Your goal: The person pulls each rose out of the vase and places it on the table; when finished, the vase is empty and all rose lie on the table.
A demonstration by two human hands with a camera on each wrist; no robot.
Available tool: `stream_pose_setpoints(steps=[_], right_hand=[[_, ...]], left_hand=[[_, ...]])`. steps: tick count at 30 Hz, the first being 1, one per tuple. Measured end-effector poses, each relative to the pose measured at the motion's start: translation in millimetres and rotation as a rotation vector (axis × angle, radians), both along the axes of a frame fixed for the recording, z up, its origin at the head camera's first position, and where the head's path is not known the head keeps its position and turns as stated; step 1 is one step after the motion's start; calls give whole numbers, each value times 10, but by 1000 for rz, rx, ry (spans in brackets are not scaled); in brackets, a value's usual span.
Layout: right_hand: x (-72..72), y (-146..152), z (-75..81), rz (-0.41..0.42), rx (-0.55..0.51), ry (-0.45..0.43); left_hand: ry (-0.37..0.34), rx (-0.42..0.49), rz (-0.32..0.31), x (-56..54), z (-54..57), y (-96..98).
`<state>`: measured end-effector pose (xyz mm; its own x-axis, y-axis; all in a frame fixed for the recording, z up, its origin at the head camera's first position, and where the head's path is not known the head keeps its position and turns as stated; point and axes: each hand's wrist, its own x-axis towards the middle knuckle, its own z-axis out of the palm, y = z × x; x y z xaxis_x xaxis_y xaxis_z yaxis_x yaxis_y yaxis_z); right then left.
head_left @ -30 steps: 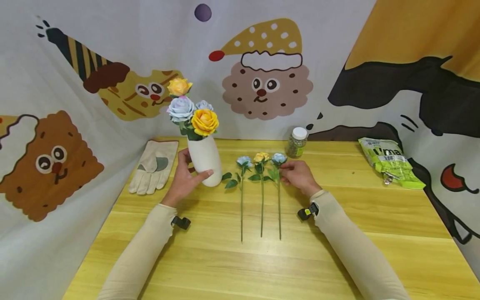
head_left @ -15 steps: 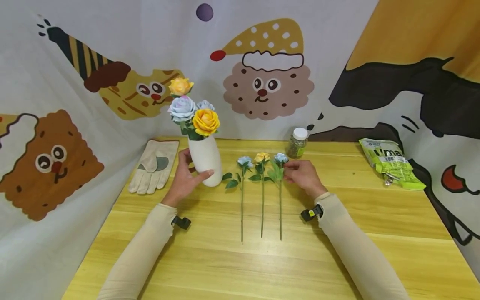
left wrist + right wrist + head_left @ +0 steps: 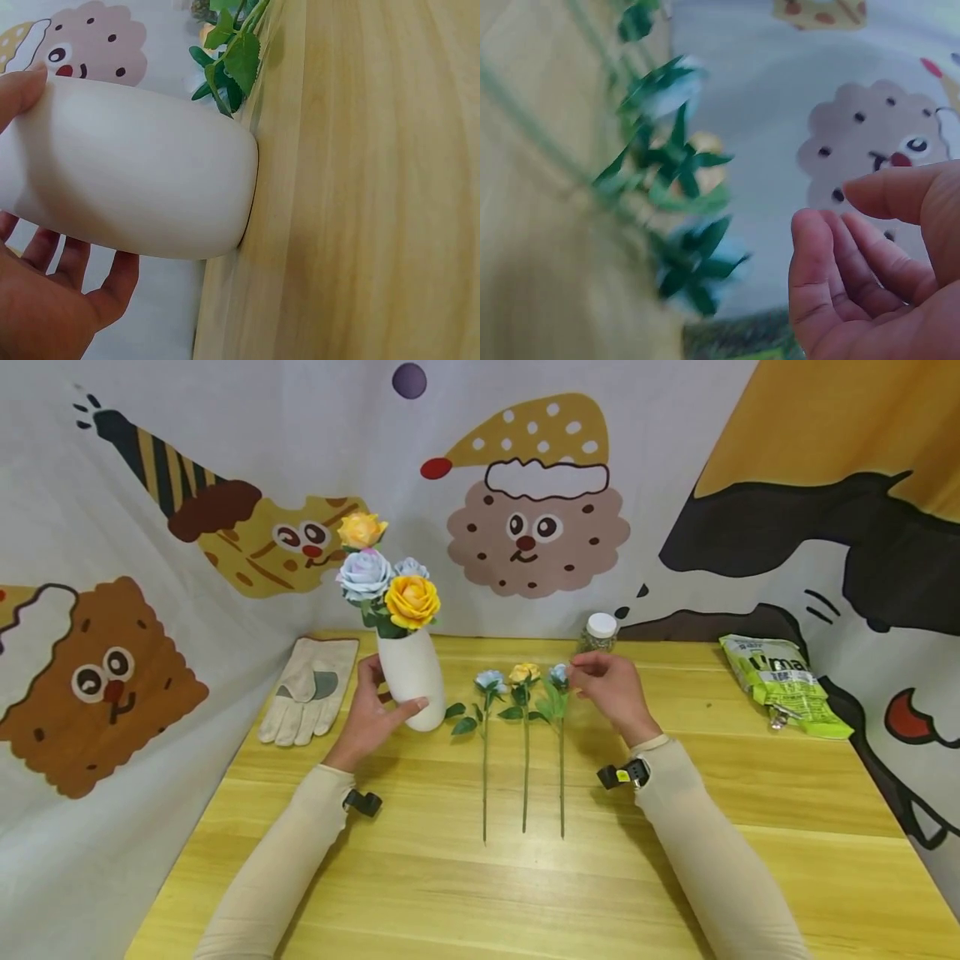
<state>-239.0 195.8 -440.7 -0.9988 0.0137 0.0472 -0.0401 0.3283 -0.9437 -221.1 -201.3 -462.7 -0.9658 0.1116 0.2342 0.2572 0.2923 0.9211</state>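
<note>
My left hand grips a white vase around its lower body, thumb in front. In the left wrist view the vase's base meets the wooden table. Yellow roses and pale blue roses stand in the vase. Three single-stem roses lie side by side on the table: a blue rose, a yellow rose and another blue rose. Just right of that last bloom is my right hand. In the right wrist view its thumb and bent fingers are apart, with nothing between them.
A white-capped jar stands behind my right hand, partly hidden by it. To the left lies a work glove. A green snack bag is at the right rear. Printed cloth hangs along the table's back.
My right hand, earlier at the right blue rose's stem just below its bloom, has lifted off and moved up and slightly right. The left hand and vase stay in place.
</note>
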Motion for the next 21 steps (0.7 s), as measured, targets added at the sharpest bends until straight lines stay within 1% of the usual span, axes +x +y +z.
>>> stream_pose_setpoints(steps=[3, 6, 11, 14, 21], right_hand=[[24, -117, 104, 7, -57, 46], [50, -245, 192, 21, -90, 102], [82, -469, 332, 59, -136, 182], [110, -607, 427, 87, -170, 204], [176, -930, 617, 128, -200, 267]], left_hand=[[-7, 4, 1, 6, 8, -1], [-8, -2, 3, 9, 13, 3], [10, -14, 9, -15, -11, 1], [11, -14, 13, -20, -17, -2], [6, -12, 10, -13, -30, -7]])
